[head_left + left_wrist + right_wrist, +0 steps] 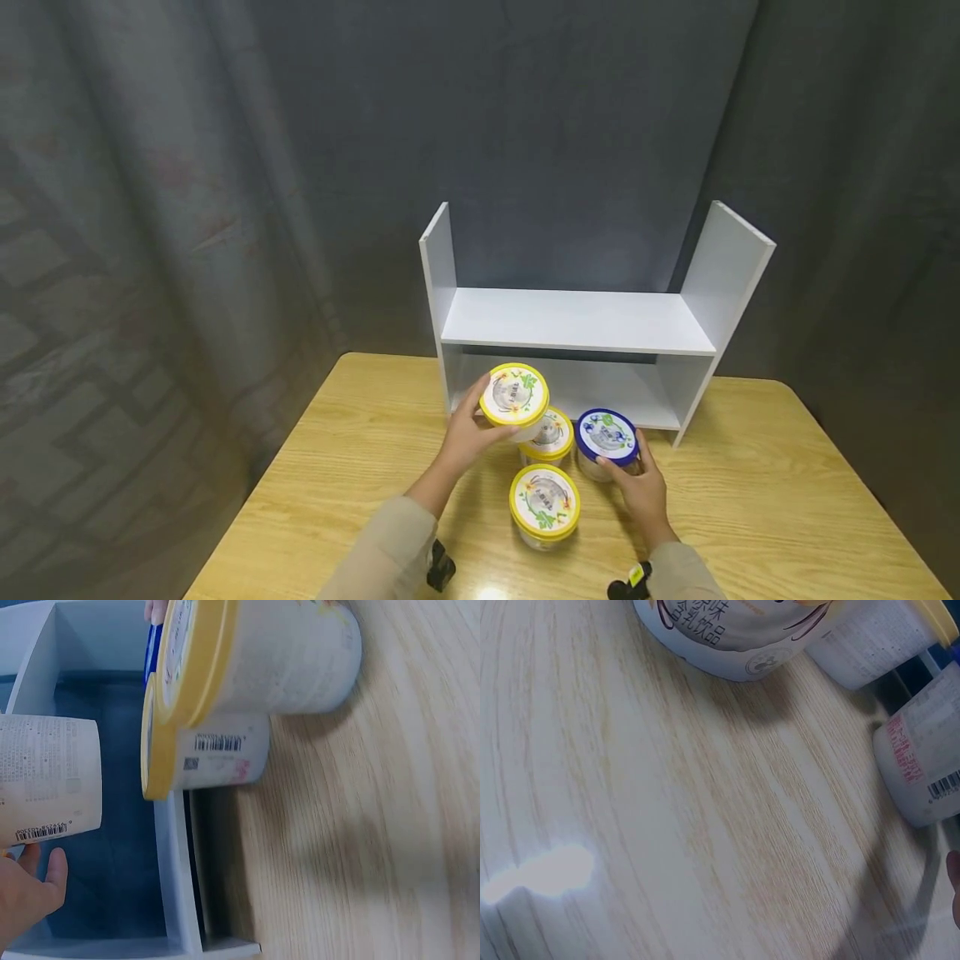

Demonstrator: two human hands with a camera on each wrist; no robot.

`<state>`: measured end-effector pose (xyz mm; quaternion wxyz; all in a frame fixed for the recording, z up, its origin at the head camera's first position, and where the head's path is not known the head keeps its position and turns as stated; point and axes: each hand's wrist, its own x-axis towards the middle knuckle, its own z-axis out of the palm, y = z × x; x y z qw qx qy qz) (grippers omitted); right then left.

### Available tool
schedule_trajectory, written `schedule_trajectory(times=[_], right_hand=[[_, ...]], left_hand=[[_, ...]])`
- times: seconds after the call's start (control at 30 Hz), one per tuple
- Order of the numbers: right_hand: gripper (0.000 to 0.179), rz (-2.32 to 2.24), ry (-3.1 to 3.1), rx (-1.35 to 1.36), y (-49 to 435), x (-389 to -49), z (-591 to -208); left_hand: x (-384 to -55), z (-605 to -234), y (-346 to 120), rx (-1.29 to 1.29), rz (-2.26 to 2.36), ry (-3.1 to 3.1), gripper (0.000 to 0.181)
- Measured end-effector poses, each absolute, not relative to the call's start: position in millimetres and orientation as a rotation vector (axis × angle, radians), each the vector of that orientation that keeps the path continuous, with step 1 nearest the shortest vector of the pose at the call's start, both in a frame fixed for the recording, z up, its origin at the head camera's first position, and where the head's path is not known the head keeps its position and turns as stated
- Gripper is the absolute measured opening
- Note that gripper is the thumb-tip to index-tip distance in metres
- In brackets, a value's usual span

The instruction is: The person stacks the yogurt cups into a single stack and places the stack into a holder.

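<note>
My left hand [467, 435] grips a tub with a yellow-rimmed lid [514, 393], lifted off the table in front of the shelf. In the left wrist view its printed white side [49, 772] shows above my thumb and fingers. My right hand [643, 487] holds a blue-lidded tub [607, 437] around its lid, thumb at the near side and fingers at the right. Between the hands stands a second yellow-lidded tub [547, 435], partly hidden by the lifted one. A third yellow-lidded tub [544, 502] stands upright nearer to me.
A white two-tier shelf [577, 321] with raised side panels stands at the back of the wooden table [780, 500]. Its lower board [622, 392] lies just behind the tubs. Dark grey curtains [562, 125] hang behind the table and at both sides.
</note>
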<state>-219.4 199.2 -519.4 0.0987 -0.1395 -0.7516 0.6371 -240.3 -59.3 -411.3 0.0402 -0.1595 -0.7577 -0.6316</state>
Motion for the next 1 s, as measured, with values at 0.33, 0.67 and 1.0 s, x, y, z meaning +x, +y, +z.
schedule_trajectory(times=[0.33,0.67,1.0], right_hand=[[0.091,1.878,-2.211,-0.403,198.9,-221.4,-520.7],[0.091,1.886,-2.224,-0.402,198.8,-220.7,-517.0],[0.092,1.899,-2.224,-0.371,197.7,-221.1,-514.6]], left_hand=[[-249.9,-419.1,-37.1,-0.545,-1.983,-2.333,0.087],[-254.8,-420.8,-11.3,-0.493,-1.915,-2.446,0.088],[-256.4,-418.6,12.0,-0.475,-1.899,-2.493,0.087]])
